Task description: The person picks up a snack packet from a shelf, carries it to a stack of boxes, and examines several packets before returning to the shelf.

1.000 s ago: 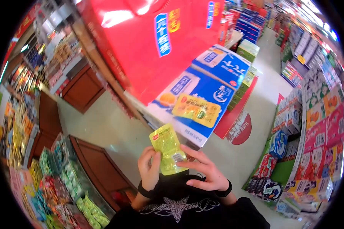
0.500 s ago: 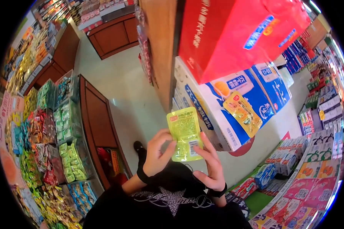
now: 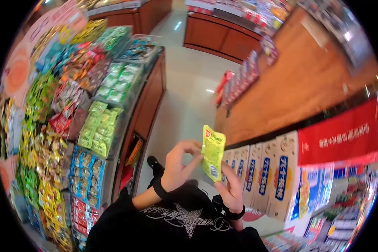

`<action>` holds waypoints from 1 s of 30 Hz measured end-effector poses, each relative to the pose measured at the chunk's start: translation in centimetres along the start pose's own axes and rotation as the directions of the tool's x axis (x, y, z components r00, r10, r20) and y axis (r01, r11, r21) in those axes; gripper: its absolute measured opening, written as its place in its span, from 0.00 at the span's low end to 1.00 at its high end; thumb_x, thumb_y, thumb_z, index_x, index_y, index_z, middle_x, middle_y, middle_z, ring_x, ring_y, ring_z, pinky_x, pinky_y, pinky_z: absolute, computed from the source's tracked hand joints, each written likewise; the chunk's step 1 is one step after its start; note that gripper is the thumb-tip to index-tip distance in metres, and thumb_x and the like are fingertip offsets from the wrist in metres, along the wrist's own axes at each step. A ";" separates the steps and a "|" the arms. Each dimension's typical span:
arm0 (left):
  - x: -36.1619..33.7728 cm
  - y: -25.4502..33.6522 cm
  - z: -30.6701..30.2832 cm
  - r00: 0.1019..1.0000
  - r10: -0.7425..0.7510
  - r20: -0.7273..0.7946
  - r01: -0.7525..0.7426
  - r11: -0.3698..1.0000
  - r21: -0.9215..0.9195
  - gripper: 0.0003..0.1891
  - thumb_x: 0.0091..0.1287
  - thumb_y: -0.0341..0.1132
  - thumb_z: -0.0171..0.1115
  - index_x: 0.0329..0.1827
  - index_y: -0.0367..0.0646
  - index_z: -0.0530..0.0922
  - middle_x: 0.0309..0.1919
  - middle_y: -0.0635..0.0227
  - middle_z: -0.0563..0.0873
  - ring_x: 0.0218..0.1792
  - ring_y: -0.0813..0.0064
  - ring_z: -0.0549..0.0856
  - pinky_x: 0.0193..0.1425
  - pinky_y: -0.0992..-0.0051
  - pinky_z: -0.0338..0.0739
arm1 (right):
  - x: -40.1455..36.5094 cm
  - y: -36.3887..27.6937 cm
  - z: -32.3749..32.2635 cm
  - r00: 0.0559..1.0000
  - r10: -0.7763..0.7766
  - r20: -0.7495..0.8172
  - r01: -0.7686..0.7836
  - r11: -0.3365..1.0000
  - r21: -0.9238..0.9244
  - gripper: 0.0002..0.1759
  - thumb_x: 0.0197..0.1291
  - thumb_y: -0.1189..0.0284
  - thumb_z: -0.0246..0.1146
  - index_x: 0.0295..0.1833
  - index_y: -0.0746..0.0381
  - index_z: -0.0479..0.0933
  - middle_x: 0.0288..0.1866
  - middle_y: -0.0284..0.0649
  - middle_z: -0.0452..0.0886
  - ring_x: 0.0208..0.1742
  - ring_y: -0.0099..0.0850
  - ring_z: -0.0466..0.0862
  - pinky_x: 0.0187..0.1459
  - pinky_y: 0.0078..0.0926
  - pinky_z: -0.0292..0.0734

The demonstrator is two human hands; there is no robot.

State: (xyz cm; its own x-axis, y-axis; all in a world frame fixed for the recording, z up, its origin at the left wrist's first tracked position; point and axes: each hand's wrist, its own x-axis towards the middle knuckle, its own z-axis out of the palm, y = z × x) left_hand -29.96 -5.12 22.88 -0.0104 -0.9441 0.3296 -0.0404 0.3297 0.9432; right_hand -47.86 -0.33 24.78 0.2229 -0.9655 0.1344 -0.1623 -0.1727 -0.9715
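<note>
Yellow-green snack packet (image 3: pixel 213 152) stands upright between 2 hands, close before the chest. Left hand (image 3: pixel 178 166) pinches its side edge with thumb and forefinger; right hand (image 3: pixel 231 191) grips the bottom corner from below, so the printed face, probably the barcode side, stays uncovered. Bagged snacks in shelf bins (image 3: pixel 94 126) lie left of the left hand; cartons (image 3: pixel 260 176) stand right of the right.

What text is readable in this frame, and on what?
Nothing reads cleanly.
Yellow-green packet, held by left hand and right hand: red logo, print, barcode, too small.
Cream cartons: white characters on blue labels, blurred.
Red banner: white characters, blurred.
Shelf snack packs: too small.
</note>
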 end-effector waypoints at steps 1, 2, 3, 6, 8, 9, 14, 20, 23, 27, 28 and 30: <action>0.3 -0.3 -1.5 0.999 -0.030 -0.022 0.029 0.999 -0.014 0.09 0.61 0.21 0.60 0.44 0.34 0.76 0.41 0.59 0.83 0.42 0.71 0.83 0.49 0.74 0.76 | 2.0 -0.6 1.0 0.988 -0.097 0.117 0.104 0.993 -0.051 0.28 0.56 0.79 0.61 0.64 0.68 0.69 0.68 0.53 0.69 0.67 0.43 0.71 0.66 0.35 0.63; 0.6 -0.6 -3.0 0.997 -0.033 -0.064 0.033 0.999 -0.007 0.09 0.61 0.21 0.60 0.44 0.34 0.76 0.41 0.59 0.83 0.42 0.71 0.83 0.49 0.74 0.76 | 3.6 -1.0 2.1 0.976 -0.082 0.199 0.089 0.996 -0.027 0.29 0.55 0.78 0.62 0.65 0.67 0.69 0.70 0.54 0.65 0.69 0.46 0.69 0.67 0.37 0.61; 1.0 -1.0 -4.6 0.997 -0.014 -0.069 0.018 0.998 0.057 0.11 0.61 0.21 0.60 0.47 0.35 0.77 0.41 0.57 0.84 0.41 0.68 0.85 0.47 0.75 0.77 | 5.1 -1.1 3.2 0.967 -0.086 0.239 0.094 0.995 -0.024 0.29 0.55 0.78 0.62 0.65 0.67 0.69 0.70 0.54 0.65 0.69 0.46 0.69 0.67 0.37 0.61; 2.0 -1.3 -8.5 0.991 -0.028 -0.127 0.042 0.993 0.107 0.13 0.63 0.22 0.59 0.51 0.37 0.77 0.41 0.55 0.86 0.40 0.65 0.87 0.45 0.74 0.79 | 8.8 -1.6 6.8 0.929 -0.061 0.366 0.136 0.974 -0.182 0.30 0.56 0.75 0.63 0.67 0.62 0.69 0.70 0.53 0.65 0.71 0.47 0.66 0.69 0.37 0.58; 2.7 -1.4 -11.3 0.989 -0.084 -0.125 0.099 0.989 0.113 0.15 0.67 0.25 0.55 0.56 0.36 0.76 0.42 0.54 0.86 0.43 0.64 0.87 0.48 0.72 0.78 | 11.0 -1.6 9.2 0.921 -0.063 0.384 0.146 0.971 -0.189 0.30 0.56 0.75 0.63 0.67 0.61 0.69 0.70 0.52 0.66 0.70 0.46 0.66 0.69 0.38 0.58; 3.0 -1.2 -12.7 0.984 -0.078 -0.158 0.098 0.988 0.121 0.15 0.67 0.25 0.55 0.56 0.36 0.76 0.42 0.54 0.86 0.43 0.64 0.87 0.48 0.72 0.78 | 12.1 -1.6 10.4 0.928 -0.059 0.369 0.140 0.970 -0.198 0.29 0.57 0.75 0.63 0.67 0.61 0.70 0.70 0.52 0.66 0.69 0.46 0.67 0.68 0.38 0.59; 3.8 -0.7 -18.7 0.984 -0.105 -0.143 0.107 0.994 0.011 0.20 0.68 0.30 0.57 0.63 0.36 0.69 0.49 0.52 0.84 0.50 0.59 0.85 0.55 0.68 0.78 | 16.6 -1.3 15.8 0.877 -0.156 0.455 0.257 0.951 -0.170 0.29 0.54 0.74 0.64 0.65 0.62 0.71 0.67 0.51 0.70 0.67 0.46 0.69 0.67 0.39 0.59; 2.3 -1.5 -23.6 0.920 -0.122 -0.373 0.151 0.987 0.051 0.17 0.69 0.30 0.56 0.58 0.33 0.71 0.44 0.56 0.82 0.42 0.69 0.83 0.47 0.72 0.77 | 19.9 -1.8 21.4 0.789 -0.187 0.585 0.289 0.954 -0.085 0.28 0.54 0.76 0.62 0.64 0.63 0.71 0.65 0.50 0.72 0.66 0.44 0.70 0.67 0.38 0.60; 1.5 -1.5 -25.5 0.850 -0.048 -0.525 0.174 0.966 0.193 0.15 0.69 0.31 0.56 0.56 0.33 0.73 0.42 0.58 0.80 0.40 0.70 0.80 0.42 0.74 0.75 | 21.0 -1.6 23.9 0.789 -0.160 0.593 0.204 0.979 -0.007 0.29 0.54 0.77 0.61 0.64 0.66 0.70 0.64 0.48 0.74 0.66 0.41 0.71 0.66 0.37 0.61; -0.2 -1.9 -26.8 0.742 -0.084 -0.665 0.212 0.971 0.114 0.15 0.69 0.31 0.57 0.55 0.32 0.73 0.40 0.60 0.77 0.38 0.73 0.77 0.39 0.76 0.72 | 22.5 -1.3 27.1 0.760 -0.074 0.646 0.064 0.997 0.039 0.28 0.59 0.77 0.59 0.65 0.70 0.67 0.65 0.46 0.73 0.64 0.35 0.71 0.64 0.34 0.63; -0.5 -1.9 -27.1 0.716 -0.082 -0.693 0.221 0.969 0.114 0.15 0.69 0.31 0.57 0.55 0.32 0.73 0.40 0.60 0.77 0.38 0.73 0.77 0.39 0.76 0.72 | 22.9 -1.0 27.6 0.720 -0.038 0.693 0.024 0.999 0.030 0.27 0.60 0.77 0.58 0.66 0.71 0.66 0.65 0.46 0.72 0.64 0.33 0.71 0.64 0.32 0.64; -1.0 -2.2 -27.5 0.654 -0.155 -0.740 0.264 0.964 0.032 0.17 0.68 0.31 0.58 0.57 0.31 0.72 0.41 0.59 0.79 0.40 0.73 0.79 0.42 0.76 0.74 | 23.4 -0.8 28.8 0.659 -0.021 0.752 0.004 1.000 0.024 0.28 0.60 0.77 0.58 0.66 0.70 0.66 0.65 0.46 0.71 0.63 0.32 0.71 0.63 0.31 0.65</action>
State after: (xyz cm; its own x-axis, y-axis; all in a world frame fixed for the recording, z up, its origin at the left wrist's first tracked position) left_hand -2.40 -4.86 21.61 0.7392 -0.6659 0.1006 -0.0739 0.0683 0.9949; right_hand -14.87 -17.22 23.05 0.8730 -0.4862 -0.0383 -0.1383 -0.1715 -0.9754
